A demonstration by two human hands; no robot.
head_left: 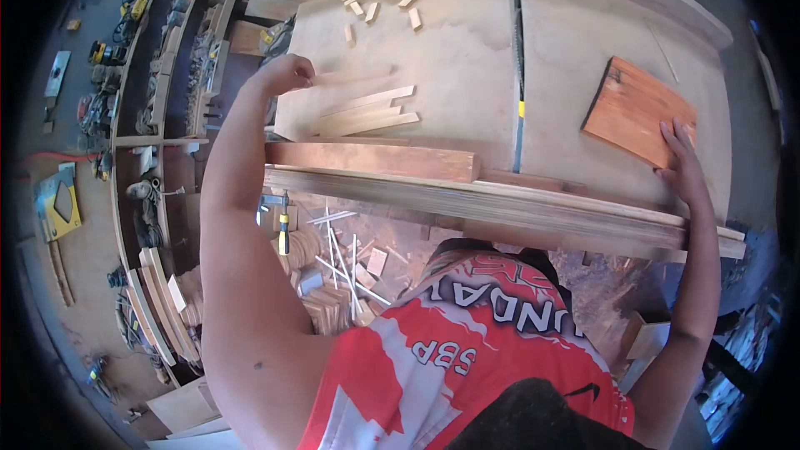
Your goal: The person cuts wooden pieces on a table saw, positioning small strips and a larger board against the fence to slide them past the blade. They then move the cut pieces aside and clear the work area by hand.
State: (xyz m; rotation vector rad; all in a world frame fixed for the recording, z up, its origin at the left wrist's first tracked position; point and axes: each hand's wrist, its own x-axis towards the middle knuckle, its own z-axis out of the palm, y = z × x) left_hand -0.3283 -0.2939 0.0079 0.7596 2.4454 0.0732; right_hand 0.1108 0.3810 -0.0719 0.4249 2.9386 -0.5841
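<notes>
At the left of the wooden work table point(450, 58), my left hand point(292, 73) has its fingers curled at the end of a thin wood strip point(358, 77), which is blurred. More pale strips point(367, 108) lie just below it. My right hand point(682, 158) rests with spread fingers on the lower right edge of a reddish-brown board point(637, 108), which lies flat on the table's right side. A thick wood beam point(375, 158) runs along the near edge.
Small wood blocks point(372, 11) lie scattered at the table's far left. A saw-like blade point(519, 75) crosses the table's middle. A clamp point(284, 233) hangs below the near edge. Shelves with tools point(158, 75) stand at the left.
</notes>
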